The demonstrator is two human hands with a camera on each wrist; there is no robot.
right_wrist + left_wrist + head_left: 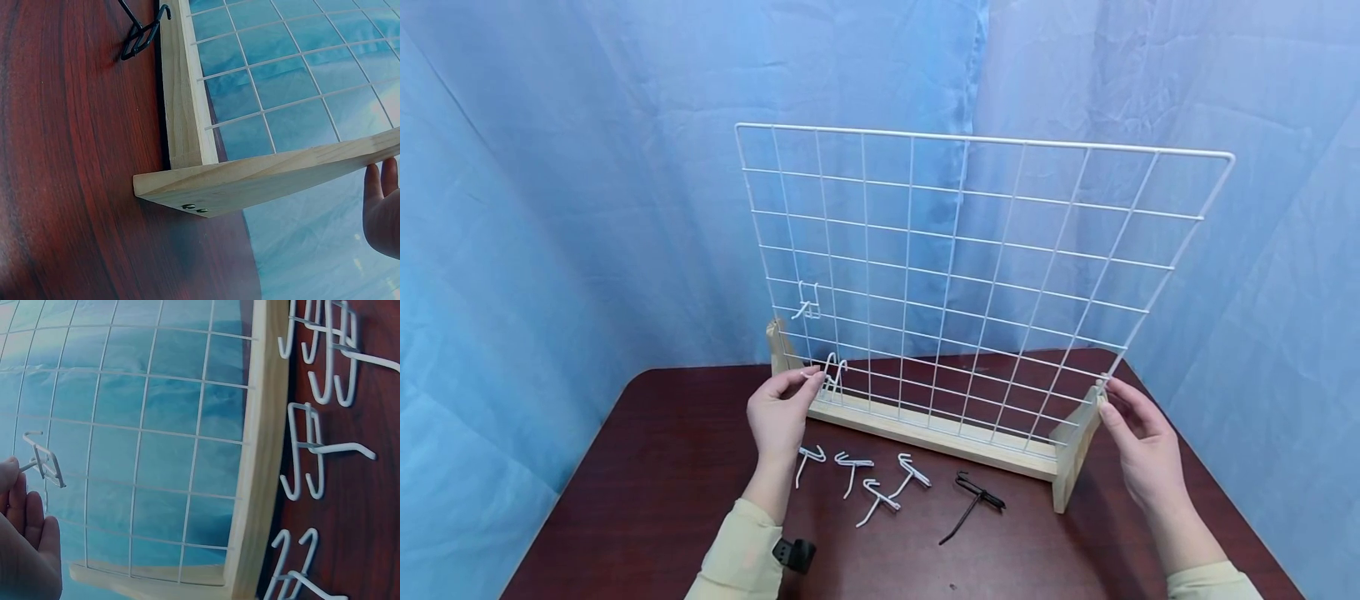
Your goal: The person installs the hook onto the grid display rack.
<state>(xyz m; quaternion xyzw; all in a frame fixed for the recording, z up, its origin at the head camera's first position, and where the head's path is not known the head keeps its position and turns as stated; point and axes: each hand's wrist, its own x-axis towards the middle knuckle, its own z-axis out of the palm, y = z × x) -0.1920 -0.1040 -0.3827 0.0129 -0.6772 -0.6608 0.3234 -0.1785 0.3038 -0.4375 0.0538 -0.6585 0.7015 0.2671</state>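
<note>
My left hand (778,417) pinches a white wire hook (47,464) by its prong, in front of the lower left of a white wire grid panel (985,140). Whether that hook touches the grid, I cannot tell. Another white hook (808,310) hangs on the grid higher up at the left. The panel stands in a wooden stand (925,432). At the far right, my right hand (1150,442) holds the top of the stand's side piece (275,172) between thumb and fingers; the right wrist view shows only part of this hand.
Several white hooks (309,447) lie on the dark red tabletop (647,467) before the stand. A black hook (977,497) lies to their right. Pale blue curtains (587,167) hang behind and beside the table. A black band (794,554) is at my left sleeve.
</note>
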